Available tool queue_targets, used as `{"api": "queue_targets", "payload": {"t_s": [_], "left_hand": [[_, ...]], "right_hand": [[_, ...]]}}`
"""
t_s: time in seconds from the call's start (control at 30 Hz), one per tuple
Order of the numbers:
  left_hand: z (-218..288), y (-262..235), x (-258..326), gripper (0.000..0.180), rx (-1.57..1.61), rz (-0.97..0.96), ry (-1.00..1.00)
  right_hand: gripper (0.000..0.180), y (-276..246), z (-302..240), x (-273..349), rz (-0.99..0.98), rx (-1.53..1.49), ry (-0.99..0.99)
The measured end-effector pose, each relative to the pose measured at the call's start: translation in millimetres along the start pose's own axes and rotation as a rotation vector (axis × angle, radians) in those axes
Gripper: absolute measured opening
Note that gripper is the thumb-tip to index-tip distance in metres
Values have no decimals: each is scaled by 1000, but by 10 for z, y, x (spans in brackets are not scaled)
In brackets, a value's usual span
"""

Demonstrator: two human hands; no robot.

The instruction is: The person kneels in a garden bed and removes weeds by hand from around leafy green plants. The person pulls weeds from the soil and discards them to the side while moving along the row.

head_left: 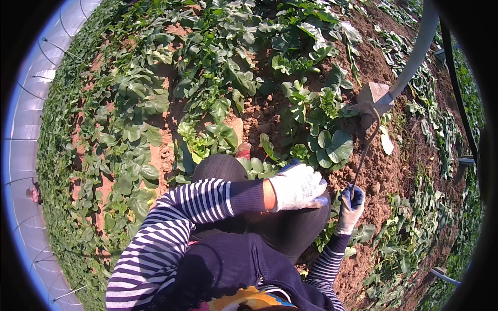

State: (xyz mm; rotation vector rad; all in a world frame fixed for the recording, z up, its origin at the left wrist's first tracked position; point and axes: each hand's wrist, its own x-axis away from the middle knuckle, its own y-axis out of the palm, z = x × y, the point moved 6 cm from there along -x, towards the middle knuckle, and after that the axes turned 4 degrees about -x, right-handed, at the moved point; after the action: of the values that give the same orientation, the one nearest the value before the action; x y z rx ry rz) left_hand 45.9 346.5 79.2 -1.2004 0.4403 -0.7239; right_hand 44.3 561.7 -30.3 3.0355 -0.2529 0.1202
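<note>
I am crouched over a bed of leafy green vines on red-brown soil. My right hand [350, 208], in a white glove with blue fingertips, grips the thin dark handle of a hand hoe. Its flat triangular blade [374, 96] points into the soil beside a leafy plant [328, 145]. My left hand [298, 186], in the same kind of glove, rests with curled fingers on my dark-trousered knee [223, 166], just below the plant's leaves, and holds nothing that I can see. Both sleeves are striped navy and white.
Dense vines [155, 93] cover the ground to the left and ahead. A grey curved pipe [417, 52] arches over at top right, with a dark hose [459, 88] beside it. A white plastic tunnel wall [23, 145] runs along the left. Bare soil [384, 171] lies to the right.
</note>
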Motion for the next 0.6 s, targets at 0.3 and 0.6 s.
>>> {"api": "queue_targets", "payload": {"t_s": [0.3, 0.6], "left_hand": [[16, 8, 22, 53, 8, -17, -21], [80, -80, 5, 47, -12, -24, 58]], "right_hand": [[7, -186, 174, 223, 119, -72, 153], [22, -23, 218, 273, 181, -259, 356]]}}
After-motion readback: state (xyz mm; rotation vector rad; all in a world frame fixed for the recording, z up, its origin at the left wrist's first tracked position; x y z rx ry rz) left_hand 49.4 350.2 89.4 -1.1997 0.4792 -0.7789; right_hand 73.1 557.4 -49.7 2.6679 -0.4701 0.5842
